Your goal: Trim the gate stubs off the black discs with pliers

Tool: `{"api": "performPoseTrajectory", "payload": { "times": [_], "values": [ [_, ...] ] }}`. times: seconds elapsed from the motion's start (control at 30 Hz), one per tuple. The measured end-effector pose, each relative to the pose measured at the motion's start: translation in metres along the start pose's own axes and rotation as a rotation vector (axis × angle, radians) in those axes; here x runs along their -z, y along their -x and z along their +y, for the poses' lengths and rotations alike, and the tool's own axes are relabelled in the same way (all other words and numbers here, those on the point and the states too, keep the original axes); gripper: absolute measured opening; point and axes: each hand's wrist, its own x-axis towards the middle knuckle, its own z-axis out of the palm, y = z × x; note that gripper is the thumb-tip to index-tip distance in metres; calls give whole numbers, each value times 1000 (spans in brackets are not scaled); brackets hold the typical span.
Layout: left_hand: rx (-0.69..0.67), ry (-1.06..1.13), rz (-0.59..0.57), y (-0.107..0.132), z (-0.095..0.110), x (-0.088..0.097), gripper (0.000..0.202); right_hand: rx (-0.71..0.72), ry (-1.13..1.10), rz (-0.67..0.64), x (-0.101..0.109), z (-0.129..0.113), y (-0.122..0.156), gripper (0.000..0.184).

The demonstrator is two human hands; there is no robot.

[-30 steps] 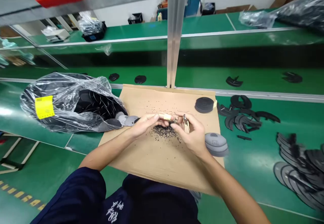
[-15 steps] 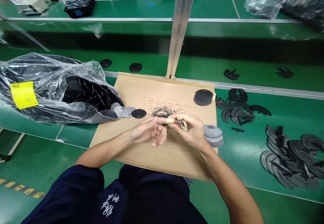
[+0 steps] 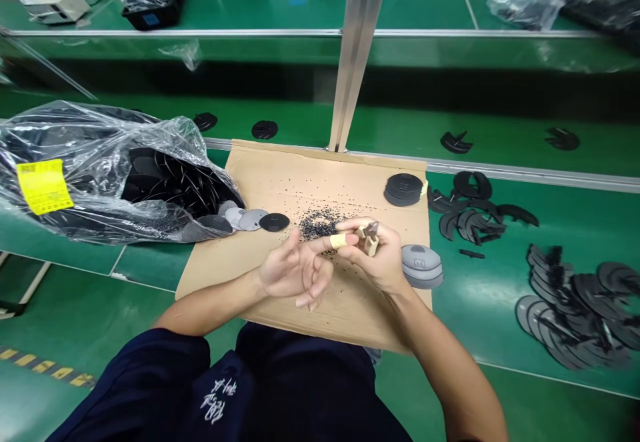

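My left hand is palm up over the cardboard sheet. Its index finger points right, wrapped in yellow tape, while the other fingers bend loosely with nothing in them. Closed around small nippers with cream handles is my right hand; their metal jaws point upward. My right fingers meet or nearly meet the taped fingertip; exact contact cannot be made out. Small black bits are scattered on the cardboard behind the hands. A stack of grey oval discs is just right of my right hand.
A clear plastic bag of dark discs lies at left, with several discs spilling out. Another dark stack sits at the cardboard's back right. Curved black pieces are piled at right. A metal post rises behind the cardboard.
The nippers have turned in my right hand, so their handles show more. More of the yellow tape on my left index finger is uncovered. The view has shifted slightly.
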Motion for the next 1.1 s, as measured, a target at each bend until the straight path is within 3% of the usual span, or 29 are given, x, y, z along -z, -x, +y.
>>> {"api": "performPoseTrajectory", "payload": {
  "times": [0.1,0.27,0.47,0.53,0.67,0.8,0.97,1.1],
  "values": [
    [-20,88,-73,-1,-7,-10,82,-69,-127,-11,-1,3,-3,51],
    [-98,196,-190,-6,-27,-17,82,-81,-316,-54,-14,12,-3,49],
    [-75,194,-144,-5,-41,-11,85,-103,-345,-13,-26,13,6,46],
    [-86,93,-72,-1,-36,-12,85,-156,-296,23,-25,11,7,50],
    [-185,-359,127,6,-27,-15,94,-187,-270,133,-21,8,6,51],
    [-245,-577,147,9,-30,-16,96,-150,-286,133,-23,9,6,48],
    [-151,-410,76,5,-34,-22,113,-161,-258,196,-31,12,15,53],
    [-137,-267,4,-3,-37,-26,115,-160,-243,144,-35,10,20,55]
  ]
}}
